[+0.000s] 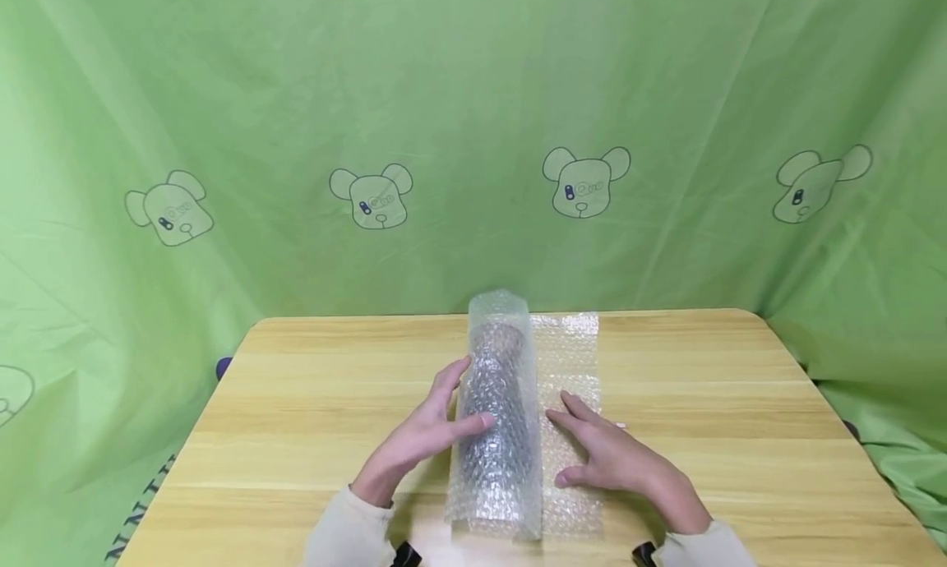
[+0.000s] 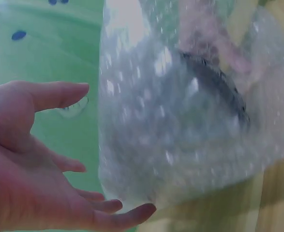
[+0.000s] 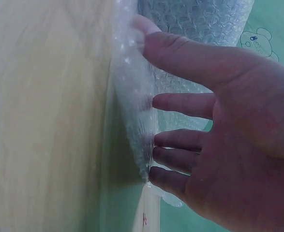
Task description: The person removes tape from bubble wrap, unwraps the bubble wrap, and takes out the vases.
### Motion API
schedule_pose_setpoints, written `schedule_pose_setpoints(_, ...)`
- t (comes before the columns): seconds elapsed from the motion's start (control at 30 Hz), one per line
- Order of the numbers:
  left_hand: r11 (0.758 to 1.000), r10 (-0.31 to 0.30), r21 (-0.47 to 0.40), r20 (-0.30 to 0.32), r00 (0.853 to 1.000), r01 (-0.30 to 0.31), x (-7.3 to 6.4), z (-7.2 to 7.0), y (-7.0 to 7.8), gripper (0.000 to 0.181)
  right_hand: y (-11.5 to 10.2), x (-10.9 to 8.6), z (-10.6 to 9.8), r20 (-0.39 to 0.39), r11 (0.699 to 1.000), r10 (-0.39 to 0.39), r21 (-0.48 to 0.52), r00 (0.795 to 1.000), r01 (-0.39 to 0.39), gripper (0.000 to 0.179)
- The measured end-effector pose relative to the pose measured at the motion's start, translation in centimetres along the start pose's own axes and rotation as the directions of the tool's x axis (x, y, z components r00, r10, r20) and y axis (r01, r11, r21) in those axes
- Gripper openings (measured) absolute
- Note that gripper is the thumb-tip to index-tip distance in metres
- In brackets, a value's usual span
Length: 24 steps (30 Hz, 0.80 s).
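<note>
A long roll of bubble wrap (image 1: 499, 460) lies front to back on the table, with a dark, rounded thing showing blurred inside it. From its right side a flat flap of bubble wrap (image 1: 568, 349) spreads over the wood. My left hand (image 1: 418, 431) is at the roll's left side, thumb over its top and fingers spread. In the left wrist view a dark curved rim (image 2: 216, 79) shows through the wrap. My right hand (image 1: 617, 456) is over the flap, fingers apart; in the right wrist view its fingertips (image 3: 161, 137) are right at the wrap's edge.
The light wooden table (image 1: 318, 403) has rounded far corners. Behind it and at both sides hangs a green curtain (image 1: 473, 82) with bear-head drawings. A small white bit (image 1: 620, 425) shows just beyond the right hand.
</note>
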<state>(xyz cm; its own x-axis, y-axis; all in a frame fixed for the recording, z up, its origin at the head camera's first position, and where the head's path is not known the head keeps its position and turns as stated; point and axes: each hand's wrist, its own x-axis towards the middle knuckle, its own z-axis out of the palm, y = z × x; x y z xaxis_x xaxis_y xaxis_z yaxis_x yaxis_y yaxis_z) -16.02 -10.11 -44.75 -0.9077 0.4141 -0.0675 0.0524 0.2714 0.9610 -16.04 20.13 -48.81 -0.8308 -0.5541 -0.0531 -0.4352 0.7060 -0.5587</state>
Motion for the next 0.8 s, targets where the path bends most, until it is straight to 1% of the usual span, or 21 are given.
schedule_pose_setpoints(0.03, 0.998, 0.025, 0.051, 0.001, 1.0, -0.025, -0.2, 0.3, 0.3, 0.097, 0.0, -0.1, 0.0, -0.002, 1.0, 0.005, 0.001, 1.0, -0.005, 0.097)
schedule_pose_setpoints(0.1, 0.985, 0.077, 0.157, -0.004, 0.997, -0.076, -0.5, 0.9, 0.9, 0.093, 0.0, -0.1, 0.0, -0.004, 1.0, 0.005, 0.003, 1.0, -0.005, 0.097)
schedule_pose_setpoints(0.2, 0.943, 0.128, 0.313, -0.022, 0.991, -0.115, -1.1, 1.9, 1.7, 0.089, 0.1, -0.2, 0.0, -0.002, 1.0, 0.0, -0.002, 1.0, 0.0, 0.096)
schedule_pose_setpoints(0.27, 0.911, 0.138, 0.395, -0.026, 0.99, -0.117, -1.6, 2.6, 2.1, 0.088, 0.1, -0.3, 0.0, 0.001, 1.0, -0.012, -0.005, 1.0, 0.012, 0.096)
schedule_pose_setpoints(0.4, 0.846, 0.132, 0.521, -0.006, 0.991, -0.11, -2.1, 3.7, 2.6, 0.089, 0.2, -0.2, 0.0, 0.001, 1.0, -0.021, -0.01, 1.0, 0.021, 0.095)
schedule_pose_setpoints(0.47, 0.818, 0.122, 0.567, -0.002, 0.992, -0.1, -2.2, 4.1, 2.6, 0.09, 0.1, -0.2, 0.1, 0.0, 1.0, -0.024, -0.014, 1.0, 0.024, 0.095)
schedule_pose_setpoints(0.53, 0.797, 0.107, 0.598, -0.007, 0.994, -0.082, -2.2, 4.4, 2.6, 0.091, 0.1, -0.1, 0.1, -0.001, 1.0, -0.025, -0.014, 1.0, 0.025, 0.095)
schedule_pose_setpoints(0.63, 0.78, 0.068, 0.625, -0.016, 0.998, -0.044, -2.3, 4.7, 2.6, 0.097, 0.0, -0.2, 0.1, 0.002, 1.0, -0.021, -0.011, 1.0, 0.021, 0.096)
schedule_pose_setpoints(0.7, 0.773, 0.043, 0.634, -0.016, 0.999, -0.023, -2.3, 4.9, 2.6, 0.103, 0.0, -0.2, 0.1, 0.002, 1.0, -0.019, -0.01, 1.0, 0.019, 0.095)
schedule_pose_setpoints(0.8, 0.764, 0.026, 0.645, -0.01, 1.0, -0.013, -2.3, 5.1, 2.6, 0.11, 0.0, -0.3, 0.2, 0.0, 1.0, -0.021, -0.013, 1.0, 0.021, 0.095)
